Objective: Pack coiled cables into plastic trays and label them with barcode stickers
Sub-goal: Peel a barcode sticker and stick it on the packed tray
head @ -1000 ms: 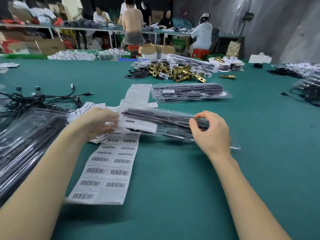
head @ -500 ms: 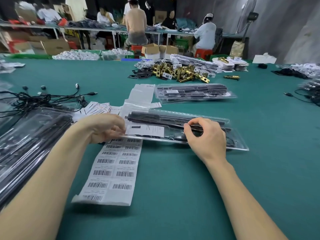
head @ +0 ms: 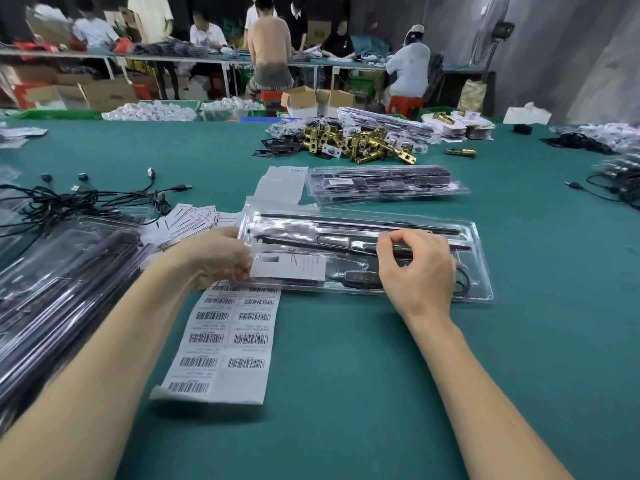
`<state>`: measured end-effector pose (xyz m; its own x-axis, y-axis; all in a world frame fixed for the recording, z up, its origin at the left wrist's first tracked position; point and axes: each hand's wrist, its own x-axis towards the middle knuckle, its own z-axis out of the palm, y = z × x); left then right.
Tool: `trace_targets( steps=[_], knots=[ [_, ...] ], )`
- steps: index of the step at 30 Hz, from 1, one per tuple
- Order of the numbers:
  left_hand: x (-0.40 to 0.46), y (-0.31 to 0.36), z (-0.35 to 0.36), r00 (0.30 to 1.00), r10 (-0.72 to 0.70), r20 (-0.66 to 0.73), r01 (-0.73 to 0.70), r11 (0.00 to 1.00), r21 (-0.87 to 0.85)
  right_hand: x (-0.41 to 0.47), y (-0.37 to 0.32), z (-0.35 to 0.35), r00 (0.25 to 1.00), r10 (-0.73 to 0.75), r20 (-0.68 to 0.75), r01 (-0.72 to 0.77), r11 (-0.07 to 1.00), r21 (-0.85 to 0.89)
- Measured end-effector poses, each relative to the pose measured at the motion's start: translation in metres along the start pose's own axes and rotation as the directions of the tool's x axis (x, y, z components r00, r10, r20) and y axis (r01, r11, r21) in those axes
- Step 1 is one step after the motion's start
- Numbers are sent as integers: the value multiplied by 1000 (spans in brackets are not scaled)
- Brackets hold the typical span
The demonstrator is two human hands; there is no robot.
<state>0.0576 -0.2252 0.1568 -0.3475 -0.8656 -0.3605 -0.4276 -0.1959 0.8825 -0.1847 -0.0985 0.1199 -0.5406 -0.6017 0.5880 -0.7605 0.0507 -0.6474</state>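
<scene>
A clear plastic tray [head: 479, 271] lies flat on the green table in front of me, holding long black bars, a cable and a white card [head: 289, 266]. My left hand [head: 214, 256] grips the tray's left end beside the card. My right hand [head: 417, 268] rests on the tray's middle, thumb and forefinger pinched together over a black bar. A sheet of barcode stickers [head: 225, 336] lies under the tray's near left corner and runs towards me.
A stack of filled trays [head: 384, 183] sits behind. More trays [head: 59, 271] pile at my left, with loose black cables [head: 79, 199] and small cards [head: 188, 220]. Brass hardware [head: 356, 142] heaps farther back. People work at distant benches.
The tray, held tilted above the table a second ago, now lies flat on it. My right hand has shifted a little along its middle.
</scene>
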Motion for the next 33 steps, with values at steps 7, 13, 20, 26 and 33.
trace_targets(
  steps=[7, 13, 20, 26, 33],
  knots=[
    [1, 3, -2, 975, 167, -145, -155, 984, 90, 1, 2, -4, 993, -74, -94, 81, 995, 64],
    [-3, -1, -5, 995, 98, -22, -100, 967, -235, -6, 0, 3, 932, -337, 137, 343, 939, -23],
    [-2, 2, -12, 998, 62, 4, -56, 920, -389, -9, -2, 0, 897, -291, 333, 350, 927, -133],
    [-2, 4, -12, 999, 12, -50, -27, 951, -307, -7, -2, -1, 884, -309, 352, 356, 932, -75],
    [-11, 13, -15, 981, 38, -188, -89, 959, -269, -2, -5, 2, 913, -371, 168, 392, 914, -110]
  ],
)
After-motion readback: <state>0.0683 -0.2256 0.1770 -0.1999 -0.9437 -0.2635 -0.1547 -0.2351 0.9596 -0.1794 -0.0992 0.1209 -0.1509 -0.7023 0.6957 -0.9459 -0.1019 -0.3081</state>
